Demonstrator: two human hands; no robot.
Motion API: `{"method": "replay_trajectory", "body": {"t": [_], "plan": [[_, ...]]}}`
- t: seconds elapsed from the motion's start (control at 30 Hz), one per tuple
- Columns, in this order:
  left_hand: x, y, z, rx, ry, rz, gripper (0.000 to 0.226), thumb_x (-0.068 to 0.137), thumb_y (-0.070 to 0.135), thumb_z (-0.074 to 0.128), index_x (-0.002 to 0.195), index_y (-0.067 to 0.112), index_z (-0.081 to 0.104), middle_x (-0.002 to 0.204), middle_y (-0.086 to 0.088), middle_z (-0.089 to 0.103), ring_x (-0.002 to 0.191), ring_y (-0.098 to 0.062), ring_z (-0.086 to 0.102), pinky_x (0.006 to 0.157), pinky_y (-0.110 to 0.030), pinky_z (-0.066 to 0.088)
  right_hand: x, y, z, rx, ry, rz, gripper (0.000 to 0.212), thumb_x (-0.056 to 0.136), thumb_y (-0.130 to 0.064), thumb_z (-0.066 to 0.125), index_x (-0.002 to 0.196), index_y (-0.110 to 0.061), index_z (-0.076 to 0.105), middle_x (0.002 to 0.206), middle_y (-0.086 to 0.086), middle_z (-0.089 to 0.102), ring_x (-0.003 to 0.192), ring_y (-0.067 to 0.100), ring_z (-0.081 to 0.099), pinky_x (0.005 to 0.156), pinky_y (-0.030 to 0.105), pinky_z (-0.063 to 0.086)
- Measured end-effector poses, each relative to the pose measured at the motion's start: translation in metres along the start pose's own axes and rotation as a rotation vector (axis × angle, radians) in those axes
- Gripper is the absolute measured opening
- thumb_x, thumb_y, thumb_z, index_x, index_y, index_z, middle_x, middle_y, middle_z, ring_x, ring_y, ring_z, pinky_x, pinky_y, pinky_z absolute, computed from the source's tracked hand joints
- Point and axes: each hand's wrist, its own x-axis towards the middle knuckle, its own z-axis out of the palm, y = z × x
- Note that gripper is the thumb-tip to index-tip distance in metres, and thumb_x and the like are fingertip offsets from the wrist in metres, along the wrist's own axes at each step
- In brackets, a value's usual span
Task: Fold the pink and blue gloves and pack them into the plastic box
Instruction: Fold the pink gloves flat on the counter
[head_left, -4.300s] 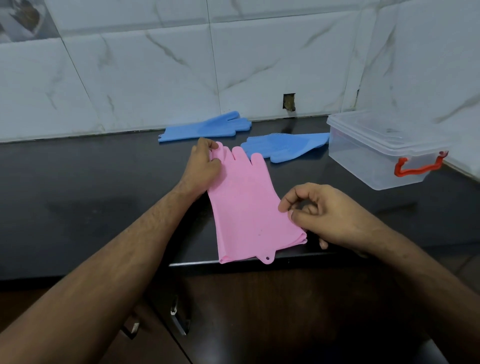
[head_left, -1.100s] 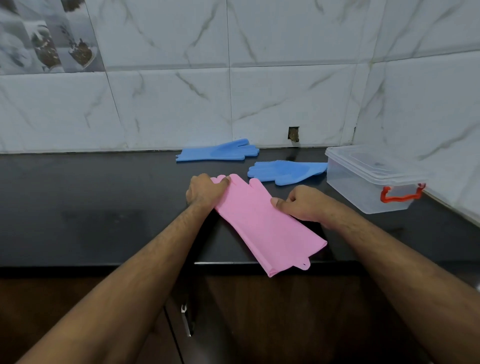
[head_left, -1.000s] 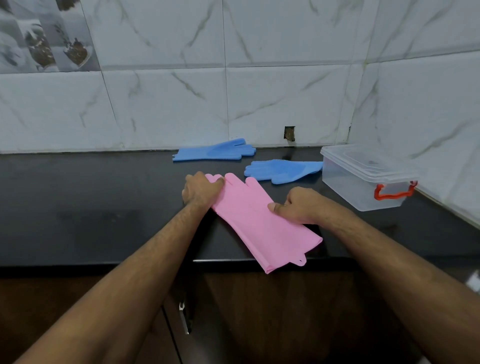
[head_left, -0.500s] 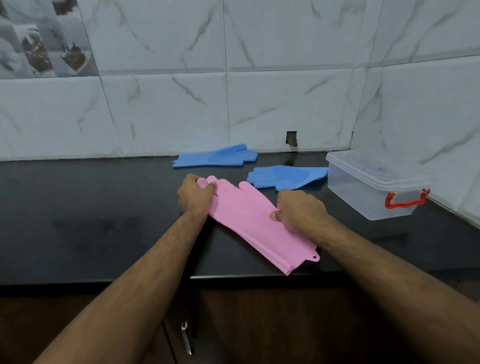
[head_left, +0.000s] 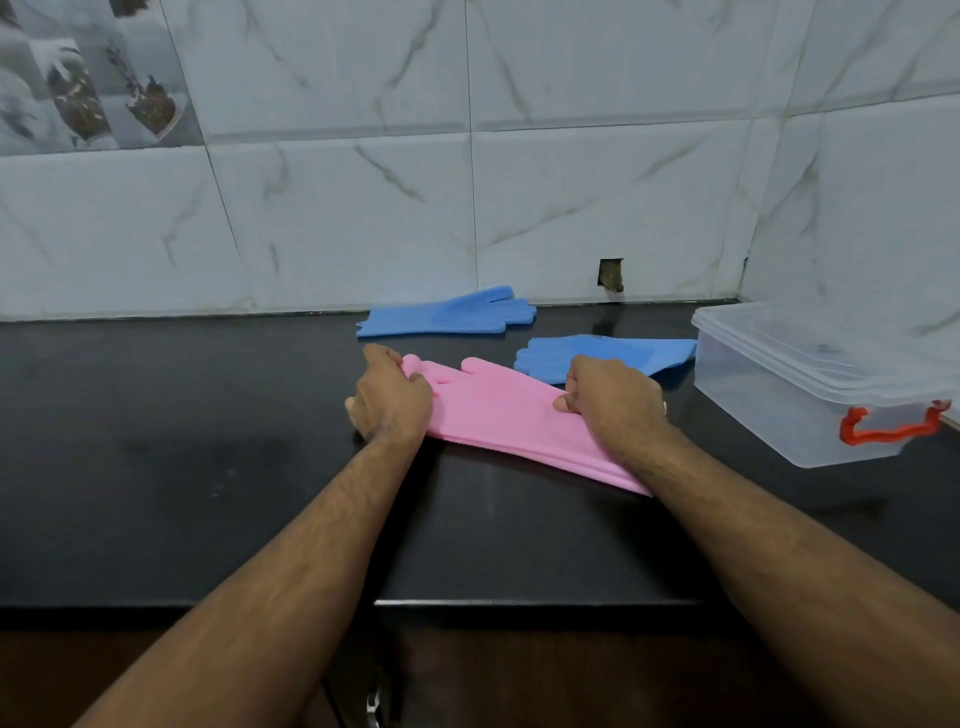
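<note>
You're on the first fold: pink gloves (head_left: 498, 410) lie flat on the worktop (head_left: 156, 467), left hand (head_left: 389, 402) gripping the finger end, right hand (head_left: 613, 402) pinching mid-length, cuff hidden, probably stacked pair. Next, bring one end over the other. Blue gloves (head_left: 447, 314) wait behind; box (head_left: 810, 384) is lidded, right.

I have one head-worn wide-angle view, looking forward and down across the black counter (head_left: 156, 467) toward the tiled wall (head_left: 363, 218).
</note>
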Motion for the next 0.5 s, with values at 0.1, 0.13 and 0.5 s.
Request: {"method": "replay_trajectory", "body": {"t": [0.1, 0.13, 0.5], "plan": [[-0.001, 0.0, 0.0, 0.013, 0.003, -0.005, 0.02, 0.094, 0.019, 0.058, 0.108, 0.02, 0.044, 0.103, -0.004, 0.067, 0.091, -0.026, 0.057, 0.101, -0.044, 0.039, 0.005, 0.005, 0.001, 0.045, -0.016, -0.011, 0.033, 0.094, -0.05, 0.064, 0.102, -0.018, 0.059, 0.093, 0.0, 0.069, 0.087, 0.019, 0.063, 0.083, 0.038, 0.054], [-0.001, 0.001, -0.001, 0.017, 0.002, 0.002, 0.02, 0.095, 0.019, 0.058, 0.11, 0.02, 0.044, 0.105, -0.005, 0.068, 0.095, -0.028, 0.06, 0.102, -0.044, 0.039, 0.006, 0.008, 0.0, 0.047, -0.035, 0.0, 0.036, 0.093, -0.052, 0.064, 0.101, -0.017, 0.06, 0.094, 0.001, 0.069, 0.087, 0.019, 0.063, 0.081, 0.037, 0.053], [-0.033, 0.024, 0.01, 0.226, -0.076, 0.781, 0.024, 0.102, 0.032, 0.052, 0.107, 0.013, 0.064, 0.11, -0.006, 0.059, 0.102, -0.025, 0.054, 0.093, -0.04, 0.037, 0.0, 0.049, -0.008, 0.173, -0.119, 0.174, 0.059, 0.085, -0.069, 0.062, 0.095, -0.011, 0.061, 0.093, 0.008, 0.069, 0.084, 0.023, 0.064, 0.071, 0.035, 0.047]]}}
